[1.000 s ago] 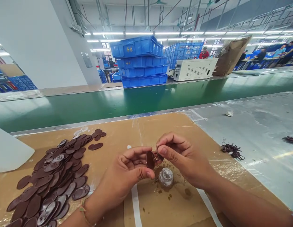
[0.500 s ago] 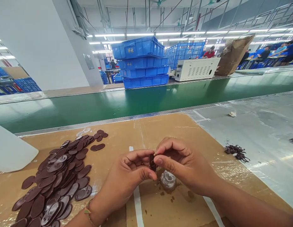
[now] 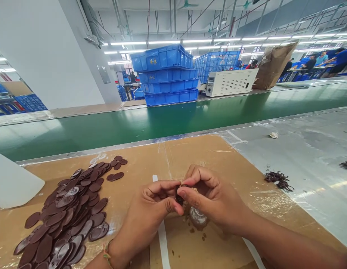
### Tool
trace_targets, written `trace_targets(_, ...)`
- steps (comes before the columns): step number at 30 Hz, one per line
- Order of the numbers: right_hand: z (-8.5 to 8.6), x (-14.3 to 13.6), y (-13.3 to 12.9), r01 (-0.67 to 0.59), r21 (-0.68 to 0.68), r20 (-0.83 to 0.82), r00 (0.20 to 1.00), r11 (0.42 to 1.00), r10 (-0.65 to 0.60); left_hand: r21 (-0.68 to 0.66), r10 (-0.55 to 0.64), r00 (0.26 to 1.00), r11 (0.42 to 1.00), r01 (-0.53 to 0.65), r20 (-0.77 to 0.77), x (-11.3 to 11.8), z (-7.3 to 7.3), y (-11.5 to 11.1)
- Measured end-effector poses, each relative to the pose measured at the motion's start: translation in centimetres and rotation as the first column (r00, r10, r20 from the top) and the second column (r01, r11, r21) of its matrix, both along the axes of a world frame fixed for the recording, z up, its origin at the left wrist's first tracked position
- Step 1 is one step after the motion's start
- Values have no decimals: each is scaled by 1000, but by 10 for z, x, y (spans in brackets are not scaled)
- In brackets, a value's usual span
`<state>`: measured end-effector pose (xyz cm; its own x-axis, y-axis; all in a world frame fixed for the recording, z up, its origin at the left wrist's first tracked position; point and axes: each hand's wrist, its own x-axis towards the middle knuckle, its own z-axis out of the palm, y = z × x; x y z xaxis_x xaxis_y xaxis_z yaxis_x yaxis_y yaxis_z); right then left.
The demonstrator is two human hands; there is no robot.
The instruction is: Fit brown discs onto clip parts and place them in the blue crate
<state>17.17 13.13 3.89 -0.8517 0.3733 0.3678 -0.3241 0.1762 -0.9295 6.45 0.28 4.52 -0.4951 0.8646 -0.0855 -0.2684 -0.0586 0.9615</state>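
Note:
My left hand (image 3: 151, 209) and my right hand (image 3: 209, 198) meet over the cardboard sheet (image 3: 176, 157), both pinching one small brown oval piece (image 3: 179, 196) between thumbs and fingertips. The piece is mostly hidden by my fingers. Just below my right hand a small clear round object (image 3: 198, 216) stands on the cardboard among brown crumbs. A large heap of the same brown oval pieces (image 3: 67, 209) lies to the left of my left hand, some face up with a shiny grey inner side.
A green conveyor belt (image 3: 162, 119) runs across behind the cardboard. Stacked blue crates (image 3: 164, 74), a white machine box (image 3: 232, 82) and a brown bag (image 3: 272, 65) stand beyond it. Dark trimmings (image 3: 276, 179) lie on the grey table at right. A white container (image 3: 13, 183) sits at left.
My hands have closed together around the brown piece and dropped slightly toward the clear object; the piece, plainly visible a second ago, is now mostly covered by my fingers.

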Motion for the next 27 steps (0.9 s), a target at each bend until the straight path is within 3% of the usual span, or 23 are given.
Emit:
trace_targets(8,1,-3,-3,-70,-92,5,997,993,71,-34,57,998,998,-58,-29,0,-2,0)
trace_targets(16,3,-4,-9,-223,-315,-52,975,923,218,-81,177,982,980,-182,-60,-1,-5,-1)
trace_targets(22,3,-3,-14,-228,-367,-34,972,902,231,-76,243,970,967,-243,-10,-2,-7,-2)
trace_targets(27,3,-2,-17,-315,-392,-86,948,864,307,-71,252,968,965,-253,-15,-1,-5,-2)
